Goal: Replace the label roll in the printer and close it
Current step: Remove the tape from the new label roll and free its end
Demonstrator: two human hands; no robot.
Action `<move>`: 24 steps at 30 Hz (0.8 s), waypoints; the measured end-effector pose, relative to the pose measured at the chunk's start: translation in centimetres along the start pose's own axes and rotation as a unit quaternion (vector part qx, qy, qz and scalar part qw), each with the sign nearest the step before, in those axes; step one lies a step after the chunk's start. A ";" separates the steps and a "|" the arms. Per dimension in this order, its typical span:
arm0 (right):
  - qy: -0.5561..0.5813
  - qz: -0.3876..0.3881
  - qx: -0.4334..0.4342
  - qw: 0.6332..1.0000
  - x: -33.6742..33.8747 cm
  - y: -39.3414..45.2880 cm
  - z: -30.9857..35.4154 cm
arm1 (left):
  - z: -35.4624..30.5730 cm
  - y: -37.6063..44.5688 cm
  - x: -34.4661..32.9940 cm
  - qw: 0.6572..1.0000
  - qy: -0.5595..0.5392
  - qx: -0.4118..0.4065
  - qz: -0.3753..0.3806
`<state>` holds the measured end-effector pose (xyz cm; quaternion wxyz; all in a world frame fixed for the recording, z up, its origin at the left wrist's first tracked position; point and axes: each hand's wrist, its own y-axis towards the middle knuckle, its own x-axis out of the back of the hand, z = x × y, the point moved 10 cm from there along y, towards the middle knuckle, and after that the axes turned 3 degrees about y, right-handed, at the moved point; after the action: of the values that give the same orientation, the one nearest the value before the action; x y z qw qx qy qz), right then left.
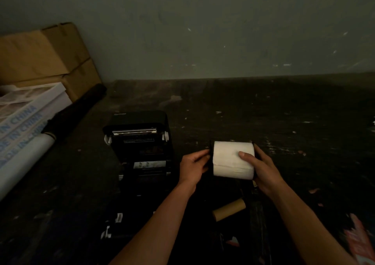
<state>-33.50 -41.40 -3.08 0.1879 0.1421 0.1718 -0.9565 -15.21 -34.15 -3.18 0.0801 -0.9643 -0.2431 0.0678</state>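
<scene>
Both hands, left hand (pixel 193 166) and right hand (pixel 261 170), apparently clasp the label roll (pixel 229 161) between them.

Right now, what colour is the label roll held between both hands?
White, a plain paper label roll, clearest in the head view.

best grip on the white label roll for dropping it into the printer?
By its two flat ends, one hand from each side, as the left hand and right hand do. The label roll lies axis sideways, matching the open printer.
</scene>
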 end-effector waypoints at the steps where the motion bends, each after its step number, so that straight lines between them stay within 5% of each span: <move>1: -0.006 0.004 0.003 1.000 -0.2 0.0 0.1 | 0.2 0.0 0.0 1.000 -0.008 0.010 0.003; 13: -0.074 0.027 0.039 0.996 -1.8 -0.8 0.2 | 1.4 -1.4 0.1 0.982 -0.104 0.154 0.038; 21: -0.210 -0.007 0.054 0.976 -3.8 -1.8 -1.1 | 0.9 -3.3 2.8 0.992 -0.079 0.100 0.020; 24: -0.137 0.004 0.073 0.988 -4.9 -2.3 -1.3 | 0.4 -4.0 4.8 0.990 -0.100 0.097 0.010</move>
<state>-29.80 -37.38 -1.91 0.2027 0.0237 0.0731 -0.9762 -12.87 -28.35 -3.28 0.1475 -0.9430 -0.2320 0.1877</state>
